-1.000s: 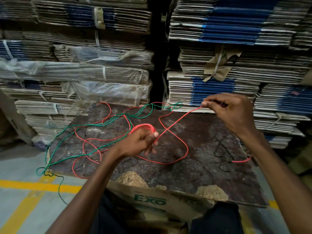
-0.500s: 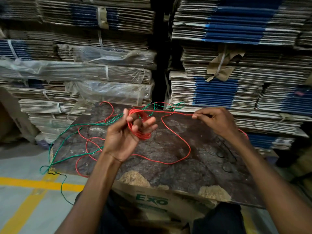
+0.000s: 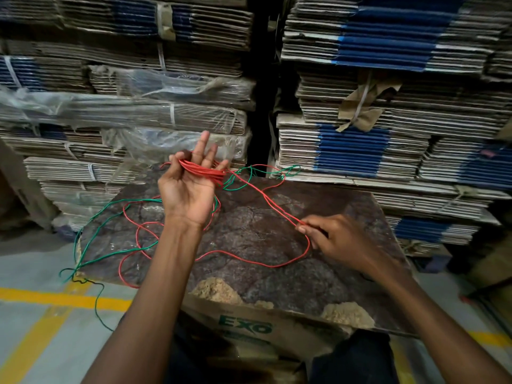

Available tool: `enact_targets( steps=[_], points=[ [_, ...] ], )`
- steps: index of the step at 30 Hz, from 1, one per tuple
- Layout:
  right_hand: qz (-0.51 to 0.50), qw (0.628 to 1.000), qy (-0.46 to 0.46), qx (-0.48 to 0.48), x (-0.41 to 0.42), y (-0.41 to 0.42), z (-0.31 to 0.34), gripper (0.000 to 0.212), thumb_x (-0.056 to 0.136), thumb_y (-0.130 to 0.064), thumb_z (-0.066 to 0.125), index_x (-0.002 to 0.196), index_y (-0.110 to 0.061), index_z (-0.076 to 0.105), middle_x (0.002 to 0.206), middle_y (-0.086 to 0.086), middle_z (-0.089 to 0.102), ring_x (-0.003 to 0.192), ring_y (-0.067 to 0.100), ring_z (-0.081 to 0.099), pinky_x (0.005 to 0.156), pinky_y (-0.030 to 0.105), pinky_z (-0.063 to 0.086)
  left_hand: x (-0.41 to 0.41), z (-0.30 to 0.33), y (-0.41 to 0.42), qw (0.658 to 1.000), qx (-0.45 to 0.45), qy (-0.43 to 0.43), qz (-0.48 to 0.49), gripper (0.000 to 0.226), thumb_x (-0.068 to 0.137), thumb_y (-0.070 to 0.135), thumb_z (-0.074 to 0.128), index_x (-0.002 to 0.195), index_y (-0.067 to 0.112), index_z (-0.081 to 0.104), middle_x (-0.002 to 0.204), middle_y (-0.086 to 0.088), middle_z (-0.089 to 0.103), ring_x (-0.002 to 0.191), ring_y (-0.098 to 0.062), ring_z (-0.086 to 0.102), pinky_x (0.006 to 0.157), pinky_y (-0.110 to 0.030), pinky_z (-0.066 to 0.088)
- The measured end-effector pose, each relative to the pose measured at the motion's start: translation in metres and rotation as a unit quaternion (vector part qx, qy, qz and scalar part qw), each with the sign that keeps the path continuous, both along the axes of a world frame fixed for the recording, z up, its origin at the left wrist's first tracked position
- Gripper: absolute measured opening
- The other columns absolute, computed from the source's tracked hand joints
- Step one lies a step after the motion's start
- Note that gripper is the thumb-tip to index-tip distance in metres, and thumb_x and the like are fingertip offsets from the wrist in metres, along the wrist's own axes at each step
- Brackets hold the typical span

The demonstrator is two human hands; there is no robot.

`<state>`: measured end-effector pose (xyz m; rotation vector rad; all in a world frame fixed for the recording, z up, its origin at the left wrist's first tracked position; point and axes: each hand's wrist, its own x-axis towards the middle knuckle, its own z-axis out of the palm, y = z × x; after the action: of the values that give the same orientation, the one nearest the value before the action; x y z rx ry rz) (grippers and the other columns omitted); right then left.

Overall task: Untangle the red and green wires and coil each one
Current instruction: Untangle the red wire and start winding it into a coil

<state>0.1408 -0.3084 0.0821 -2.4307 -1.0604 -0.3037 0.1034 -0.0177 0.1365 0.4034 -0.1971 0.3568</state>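
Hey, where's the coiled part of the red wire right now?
In the head view, the red wire coil lies across the raised left hand, left of centre above the board's far edge, beside green wire loops.

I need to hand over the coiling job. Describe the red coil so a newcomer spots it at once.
Start at the dark board lying in front of the cardboard stacks. Above its far edge the left hand is raised, palm up. The red coil is the tight bundle of red loops across its fingers, unlike the loose red and green strands sprawled on the board.
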Motion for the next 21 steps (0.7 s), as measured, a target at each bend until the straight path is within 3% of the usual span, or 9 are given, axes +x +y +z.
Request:
enact_targets(
  steps=[2,7,9,11,13,16,19,21],
  points=[
    [0.017,0.999,0.023,0.017,-0.008,-0.004,0.005,0.026,0.097,-0.045,0.046,0.098,-0.027,0.065,0.058,-0.013,0.059,0.055,0.000,0.055,0.058,0.038,0.050,0.006,0.003,0.005,1.000,-0.009,0.016,0.013,0.022,0.091,0.027,0.040,0.073,0.020,0.052,0.132,-0.017,0.060,0.106,-0.032,0.061,0.091,-0.054,0.047],
    [0.033,0.997,0.065,0.019,-0.028,-0.016,0.014,0.015,0.098,-0.035,0.053,0.100,-0.028,0.066,0.055,-0.010,0.061,0.053,0.006,0.060,0.057,0.034,0.049,0.023,0.003,0.012,0.994,-0.002,0.074,0.080,0.042,0.103,0.031,0.029,0.069,0.021,0.052,0.119,-0.014,0.066,0.084,-0.021,0.060,0.086,-0.041,0.041],
    [0.033,0.997,0.068,0.001,-0.035,-0.018,0.015,0.020,0.097,-0.041,0.050,0.102,-0.031,0.065,0.056,-0.011,0.061,0.053,0.005,0.060,0.056,0.036,0.050,0.031,0.001,0.013,0.989,0.009,0.089,0.117,0.036,0.104,0.031,0.031,0.075,0.021,0.049,0.123,-0.015,0.062,0.101,-0.023,0.064,0.094,-0.039,0.042],
    [0.031,0.998,0.059,-0.011,-0.040,-0.020,0.017,0.025,0.095,-0.048,0.047,0.104,-0.033,0.065,0.058,-0.011,0.061,0.054,0.004,0.059,0.056,0.037,0.049,0.037,-0.003,0.008,0.983,0.030,0.091,0.156,0.032,0.106,0.027,0.032,0.080,0.018,0.049,0.127,-0.021,0.053,0.126,-0.028,0.055,0.114,-0.036,0.031],
    [0.033,0.999,0.025,-0.017,-0.044,-0.019,0.023,0.029,0.094,-0.052,0.046,0.104,-0.034,0.066,0.059,-0.010,0.061,0.055,0.006,0.058,0.054,0.037,0.048,0.036,-0.008,-0.005,0.963,0.126,0.119,0.208,0.031,0.106,0.025,0.031,0.082,0.018,0.048,0.121,-0.022,0.059,0.120,-0.025,0.057,0.116,-0.039,0.029],
    [0.044,0.998,-0.040,-0.003,-0.047,-0.015,0.037,0.025,0.092,-0.048,0.053,0.100,-0.032,0.071,0.064,-0.011,0.065,0.056,0.006,0.059,0.050,0.035,0.047,0.032,-0.020,-0.021,0.870,0.392,0.130,0.270,0.034,0.107,0.022,0.030,0.082,0.018,0.053,0.111,-0.012,0.069,0.101,-0.013,0.063,0.094,-0.022,0.047],
    [0.050,0.994,-0.078,0.049,-0.042,-0.012,0.054,0.022,0.090,-0.045,0.060,0.097,-0.030,0.075,0.079,-0.015,0.074,0.064,0.002,0.065,0.052,0.032,0.050,0.027,-0.033,-0.025,0.748,0.601,0.104,0.261,0.038,0.106,0.021,0.035,0.093,0.011,0.070,0.076,0.005,0.068,0.075,0.011,0.058,0.074,-0.011,0.043],
    [0.057,0.990,-0.090,0.090,-0.036,-0.011,0.066,0.020,0.089,-0.040,0.064,0.095,-0.027,0.077,0.083,-0.018,0.073,0.065,0.001,0.064,0.053,0.029,0.049,0.024,-0.037,-0.026,0.699,0.672,0.097,0.226,0.036,0.106,0.020,0.037,0.091,0.009,0.068,0.078,0.000,0.070,0.062,0.010,0.054,0.062,-0.009,0.037]
  ],
)
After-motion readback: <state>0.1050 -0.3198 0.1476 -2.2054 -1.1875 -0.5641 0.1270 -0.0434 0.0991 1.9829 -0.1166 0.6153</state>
